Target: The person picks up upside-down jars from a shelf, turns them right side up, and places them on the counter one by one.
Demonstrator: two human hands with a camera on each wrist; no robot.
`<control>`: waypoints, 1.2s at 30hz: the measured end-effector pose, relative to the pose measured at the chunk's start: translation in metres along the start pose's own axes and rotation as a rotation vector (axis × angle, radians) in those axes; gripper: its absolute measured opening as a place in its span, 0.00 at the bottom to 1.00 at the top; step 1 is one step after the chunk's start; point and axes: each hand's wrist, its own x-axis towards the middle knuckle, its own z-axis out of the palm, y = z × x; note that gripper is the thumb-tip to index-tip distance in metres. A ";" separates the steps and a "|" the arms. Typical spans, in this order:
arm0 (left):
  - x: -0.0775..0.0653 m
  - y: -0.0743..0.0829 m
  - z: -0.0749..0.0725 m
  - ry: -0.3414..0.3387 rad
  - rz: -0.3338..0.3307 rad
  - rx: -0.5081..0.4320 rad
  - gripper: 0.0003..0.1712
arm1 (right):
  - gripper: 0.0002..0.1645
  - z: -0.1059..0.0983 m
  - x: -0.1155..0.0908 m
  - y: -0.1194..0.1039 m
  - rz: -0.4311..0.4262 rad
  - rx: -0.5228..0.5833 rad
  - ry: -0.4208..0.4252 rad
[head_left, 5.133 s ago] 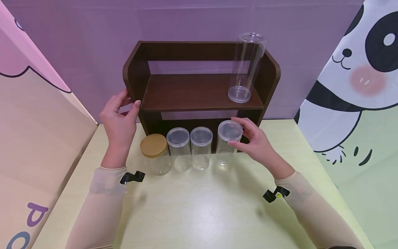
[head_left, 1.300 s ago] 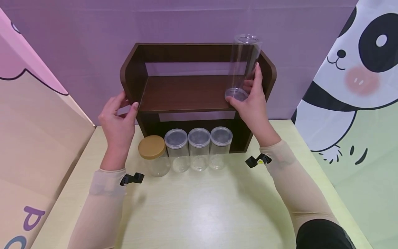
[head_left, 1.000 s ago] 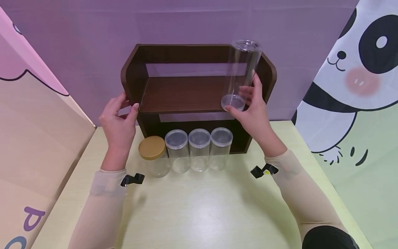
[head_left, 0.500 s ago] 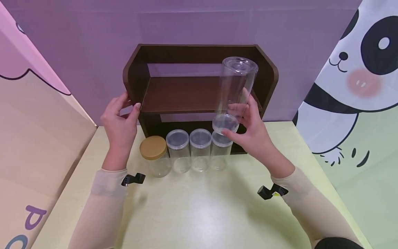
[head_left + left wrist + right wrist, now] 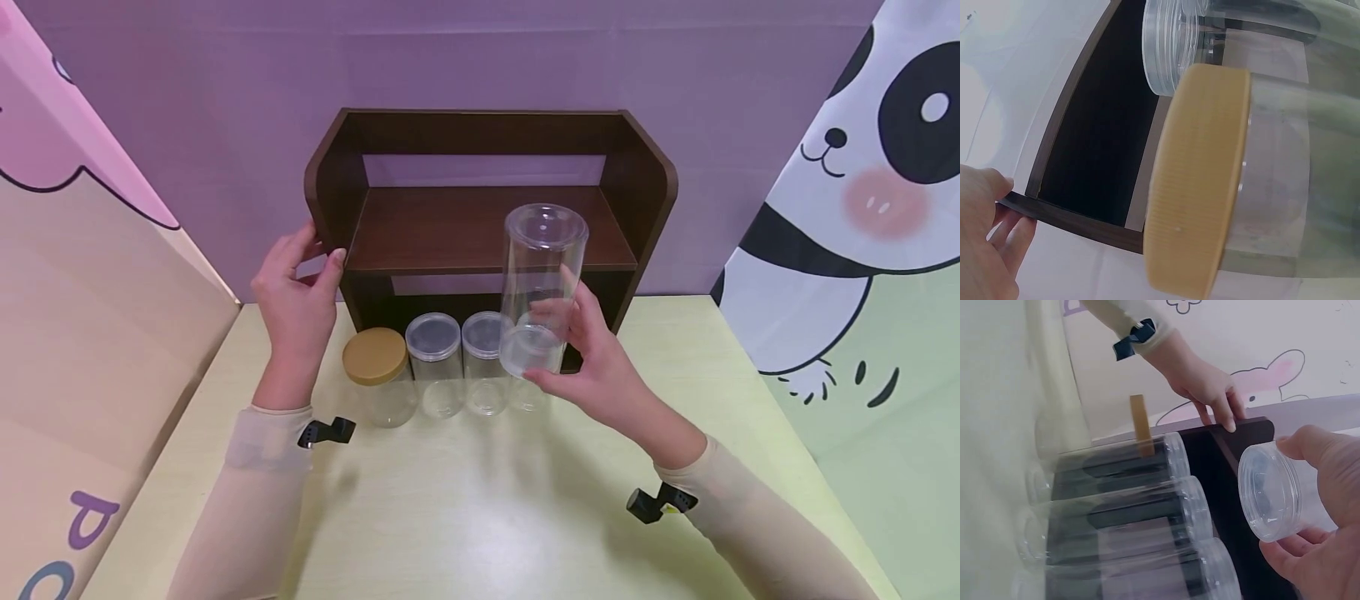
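My left hand (image 5: pixel 296 304) grips the left side panel of a dark brown wooden shelf unit (image 5: pixel 450 225); in the left wrist view the thumb and fingers lie on either side of its edge. With my right hand (image 5: pixel 603 371) I hold a tall clear jar (image 5: pixel 546 262) near its lower end, in front of the shelf and above the table. Its translucent lid (image 5: pixel 1266 490) faces down in the head view. Below stands a row of jars: one with a tan lid (image 5: pixel 375 357), then several with clear lids (image 5: pixel 433 336). The rightmost is mostly hidden behind the tall jar.
The jars stand on a pale table (image 5: pixel 465 508), close before the shelf's lower compartment. A purple backdrop (image 5: pixel 480 54) hangs behind the shelf. Printed panels flank both sides, with a panda (image 5: pixel 900 167) on the right one.
My right hand released a short clear-lidded jar in the row, then took the tall jar off the upper board and brought it forward and down. The left hand stays on the shelf panel.
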 end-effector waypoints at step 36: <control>-0.056 0.111 0.034 -0.732 0.029 -0.500 0.52 | 0.75 0.044 -0.031 0.011 -0.023 0.049 -0.145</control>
